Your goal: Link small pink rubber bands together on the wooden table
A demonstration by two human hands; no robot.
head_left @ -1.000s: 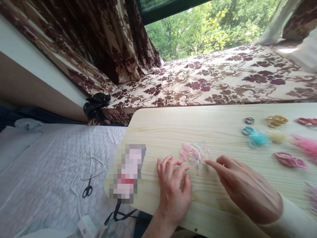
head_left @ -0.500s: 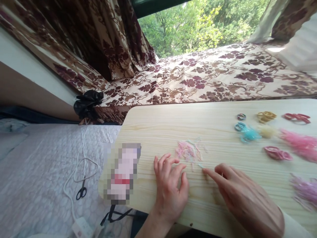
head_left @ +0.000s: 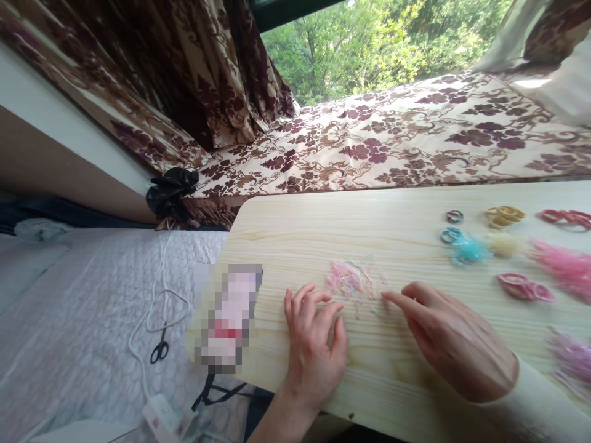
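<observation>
Two bare hands rest on the pale wooden table [head_left: 415, 381]. The left hand [head_left: 314, 351] lies palm down with fingers loosely spread and holds nothing; its fingertips sit just at 7 o'clock of one small heap of pink elastic bands [head_left: 347, 280]. The right hand [head_left: 450, 341] also lies flat and empty, its forefinger stretched out toward 10 o'clock, the tip just beside the heap's scattered strands on their 4 o'clock side; whether it touches them cannot be told.

Well apart, toward 2 o'clock of the heap, lie sorted groups: one tiny multicoloured ring [head_left: 455, 216], one yellow cluster [head_left: 505, 215], one red cluster [head_left: 567, 217], one blue ring pair [head_left: 450, 235] just beside one turquoise tuft [head_left: 471, 251], one cream tuft [head_left: 505, 245], one pink tuft [head_left: 561, 267], one pink ring pair [head_left: 524, 288], and one lilac tuft [head_left: 572, 360] at the table's 4 o'clock edge.

Off the table at 9 o'clock, one pair of scissors [head_left: 159, 349] lies on the white quilt [head_left: 69, 332] beside one white cable [head_left: 157, 295]. One black scrunchie [head_left: 170, 192] sits at 10 o'clock by the floral curtain [head_left: 194, 74].
</observation>
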